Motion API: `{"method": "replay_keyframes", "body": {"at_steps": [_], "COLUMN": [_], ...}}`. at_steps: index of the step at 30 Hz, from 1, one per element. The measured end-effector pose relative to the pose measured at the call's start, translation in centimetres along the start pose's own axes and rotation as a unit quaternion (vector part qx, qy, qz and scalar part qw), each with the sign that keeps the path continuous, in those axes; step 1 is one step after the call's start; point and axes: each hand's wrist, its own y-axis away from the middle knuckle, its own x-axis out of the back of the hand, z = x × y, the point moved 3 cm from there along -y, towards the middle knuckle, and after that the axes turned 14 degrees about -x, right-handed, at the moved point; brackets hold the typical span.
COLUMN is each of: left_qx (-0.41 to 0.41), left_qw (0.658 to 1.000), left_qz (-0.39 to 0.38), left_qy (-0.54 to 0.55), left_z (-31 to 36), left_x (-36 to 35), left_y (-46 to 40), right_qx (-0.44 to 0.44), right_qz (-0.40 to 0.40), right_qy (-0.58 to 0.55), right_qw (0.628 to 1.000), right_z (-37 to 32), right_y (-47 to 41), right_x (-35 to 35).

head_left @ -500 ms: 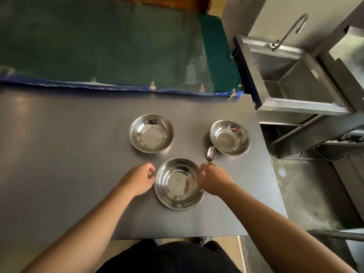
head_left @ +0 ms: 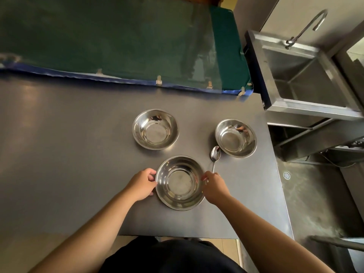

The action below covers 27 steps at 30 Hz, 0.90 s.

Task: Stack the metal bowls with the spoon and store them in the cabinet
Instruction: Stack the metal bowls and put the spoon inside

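Here both hands (left (head_left: 142, 185), right (head_left: 214, 187)) clasp the nearest bowl (head_left: 180, 183) between them.

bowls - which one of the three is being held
The nearest bowl, with the left hand and right hand on opposite rims. The two farther bowls sit untouched.

Dim and soft overall, warm glare pooling on the left of the tabletop (head_left: 59, 154), wide-angle bending at edges, sharp centrally.
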Motion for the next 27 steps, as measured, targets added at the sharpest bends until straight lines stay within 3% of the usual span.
{"method": "replay_keyframes", "body": {"at_steps": [9, 17, 27], "left_qx": [0.015, -0.017, -0.033], "left_qw": [0.995, 0.985, 0.982], "left_qz": [0.065, 0.15, 0.176], "left_qy": [0.076, 0.08, 0.061], "left_z": [-0.6, 0.6, 3.3], "left_x": [1.6, 6.6, 11.4], "left_y": [0.8, -0.2, -6.1], "right_qx": [0.04, 0.103, 0.095], "right_qz": [-0.03, -0.016, -0.057], "right_qy": [-0.007, -0.056, -0.119], "right_qw": [0.999, 0.993, 0.987], "right_z": [-2.1, -7.8, -14.3], "right_y": [-0.2, -0.8, -5.0], "right_x": [0.0, 3.2, 5.6]}}
